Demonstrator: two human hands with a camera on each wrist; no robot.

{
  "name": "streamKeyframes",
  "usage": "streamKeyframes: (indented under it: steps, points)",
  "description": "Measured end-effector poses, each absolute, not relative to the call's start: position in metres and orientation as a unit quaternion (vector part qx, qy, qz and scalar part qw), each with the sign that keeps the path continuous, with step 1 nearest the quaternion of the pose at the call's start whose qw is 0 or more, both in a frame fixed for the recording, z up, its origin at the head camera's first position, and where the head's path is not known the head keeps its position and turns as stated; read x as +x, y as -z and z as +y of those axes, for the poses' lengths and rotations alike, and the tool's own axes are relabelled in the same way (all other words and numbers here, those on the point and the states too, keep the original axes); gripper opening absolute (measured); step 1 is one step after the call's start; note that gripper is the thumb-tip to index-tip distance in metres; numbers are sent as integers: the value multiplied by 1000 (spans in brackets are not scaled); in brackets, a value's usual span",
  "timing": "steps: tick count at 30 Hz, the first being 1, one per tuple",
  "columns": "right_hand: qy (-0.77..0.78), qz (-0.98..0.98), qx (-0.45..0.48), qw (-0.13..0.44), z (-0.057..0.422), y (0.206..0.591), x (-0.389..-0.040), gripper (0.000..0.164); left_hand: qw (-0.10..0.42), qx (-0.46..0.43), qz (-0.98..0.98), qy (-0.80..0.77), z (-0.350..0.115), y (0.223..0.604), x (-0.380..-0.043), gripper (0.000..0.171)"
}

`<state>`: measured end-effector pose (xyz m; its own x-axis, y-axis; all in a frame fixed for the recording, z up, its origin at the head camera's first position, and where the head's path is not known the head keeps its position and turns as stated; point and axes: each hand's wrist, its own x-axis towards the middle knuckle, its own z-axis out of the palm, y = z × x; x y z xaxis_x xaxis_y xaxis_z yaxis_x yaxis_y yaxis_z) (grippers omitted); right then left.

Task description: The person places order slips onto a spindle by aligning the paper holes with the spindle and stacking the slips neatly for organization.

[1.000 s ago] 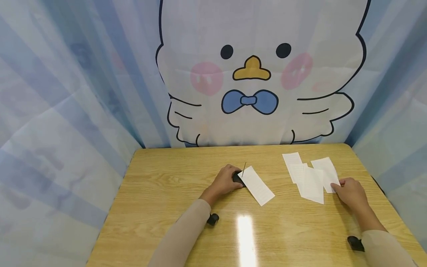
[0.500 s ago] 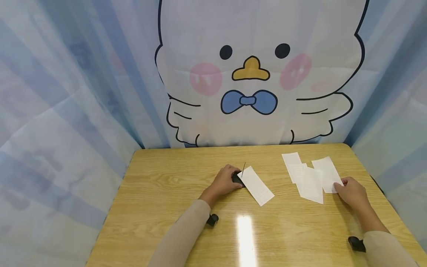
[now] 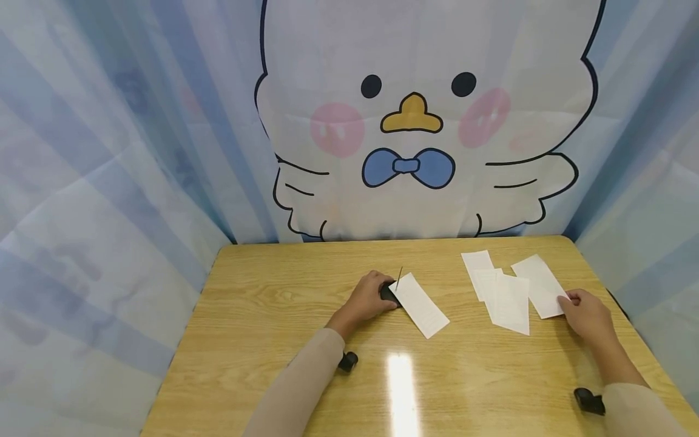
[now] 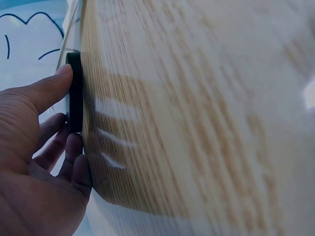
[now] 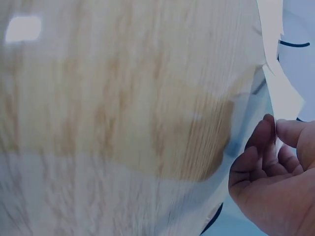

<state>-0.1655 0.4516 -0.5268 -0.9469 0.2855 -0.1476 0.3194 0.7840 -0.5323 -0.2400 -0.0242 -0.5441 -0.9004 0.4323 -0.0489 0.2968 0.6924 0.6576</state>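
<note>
My left hand (image 3: pixel 367 297) grips the round black base (image 3: pixel 388 294) of a receipt spike on the table. Its thin needle (image 3: pixel 400 276) points up, and a white paper slip (image 3: pixel 423 309) lies slanted beside it, its upper corner at the needle; whether it is pierced I cannot tell. In the left wrist view, thumb and fingers hold the edge of the base (image 4: pixel 75 96). At the right, my right hand (image 3: pixel 590 315) pinches the lower corner of another printed slip (image 3: pixel 539 288). The right wrist view shows this slip (image 5: pixel 283 93) between thumb and fingertips, lifted at that corner.
Several overlapping paper slips (image 3: pixel 511 303) lie left of the right hand on the wooden table (image 3: pixel 262 315). A cartoon-printed curtain (image 3: pixel 409 212) hangs behind the table's far edge, with more curtains at both sides. Black wrist devices sit below both forearms.
My right hand has moved slightly right, drawing its slip away from the other slips, so a gap now shows between them. The left hand and receipt spike have stayed in place.
</note>
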Motion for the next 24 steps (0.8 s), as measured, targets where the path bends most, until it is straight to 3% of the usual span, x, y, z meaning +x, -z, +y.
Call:
streamKeyframes:
  steps: [11, 24]
  points:
    - [314, 930, 188, 18, 463, 516, -162, 64, 93, 192, 918, -335, -21, 545, -238, 58]
    - [312, 940, 137, -5, 441, 478, -158, 68, 82, 189, 923, -325, -20, 546, -239, 62]
